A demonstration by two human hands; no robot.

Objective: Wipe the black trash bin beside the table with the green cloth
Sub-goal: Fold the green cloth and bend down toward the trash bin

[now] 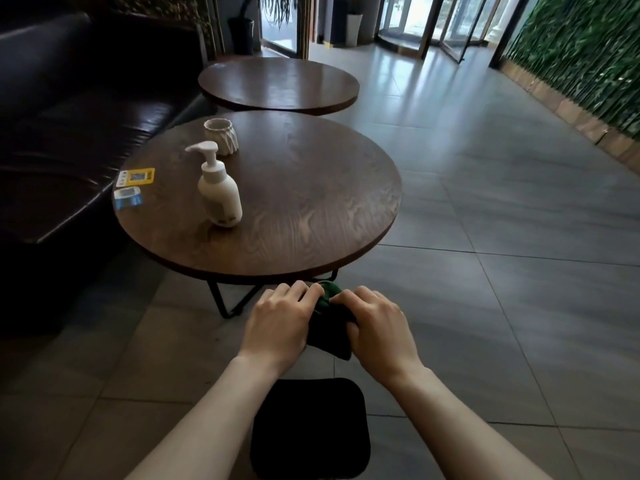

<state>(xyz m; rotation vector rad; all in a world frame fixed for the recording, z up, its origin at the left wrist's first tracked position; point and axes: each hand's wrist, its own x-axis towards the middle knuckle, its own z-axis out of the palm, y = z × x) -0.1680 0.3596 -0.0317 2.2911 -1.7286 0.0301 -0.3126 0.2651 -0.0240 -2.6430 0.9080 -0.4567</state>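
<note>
The green cloth [331,327] is bunched between both hands, just in front of the near edge of the round wooden table [311,202]. My left hand [280,323] grips its left side and my right hand [377,330] grips its right side. The black trash bin [310,427] stands on the floor below my forearms, seen from above as a dark rounded square. The cloth is held above the bin and does not touch it.
On the table stand a white pump bottle [220,192], a white ribbed cup [221,135] and two cards [133,187] at the left rim. A second round table [278,84] lies behind. A dark sofa [69,116] runs along the left; tiled floor spreads right.
</note>
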